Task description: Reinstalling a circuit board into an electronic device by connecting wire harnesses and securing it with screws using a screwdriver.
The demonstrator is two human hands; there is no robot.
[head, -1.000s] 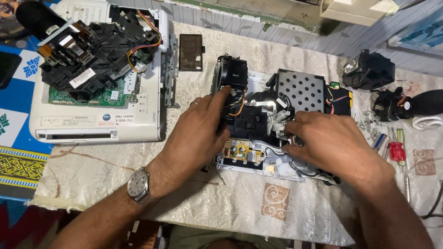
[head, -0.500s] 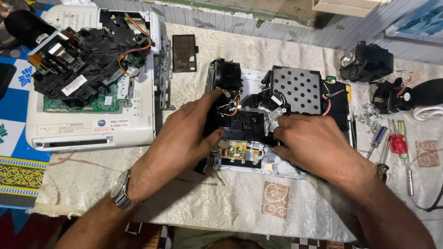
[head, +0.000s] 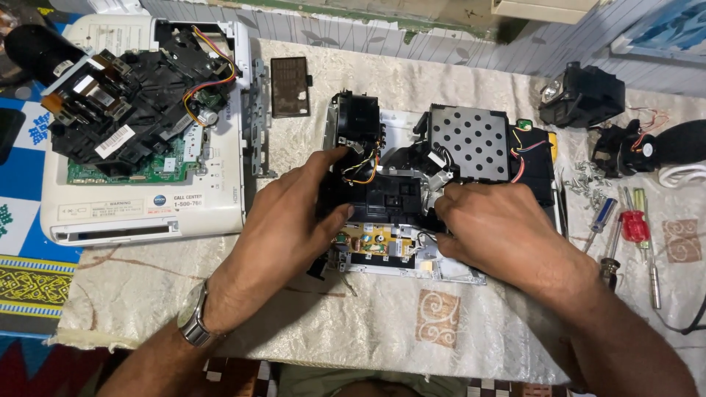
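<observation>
My right hand (head: pixel 507 231) hides its own fingertips, so I cannot tell its grip. My left hand (head: pixel 290 220) clasps the opened black projector chassis (head: pixel 390 195), fingers half curled.

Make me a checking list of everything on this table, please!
Surface: table covered with a cream patterned cloth.
Job's things: opened device with black inner parts, a perforated metal plate and a small yellowish circuit board at its front edge.
Clutter: second opened white device at the left; loose dark panel; screwdrivers and a heap of small screws at the right; black parts at the far right.
Grippers: left hand and right hand both rest on the opened device; a wristwatch sits on the left wrist.
Cables: coloured wires inside the opened device.
Surroundings: blue patterned mat at the left.
</observation>
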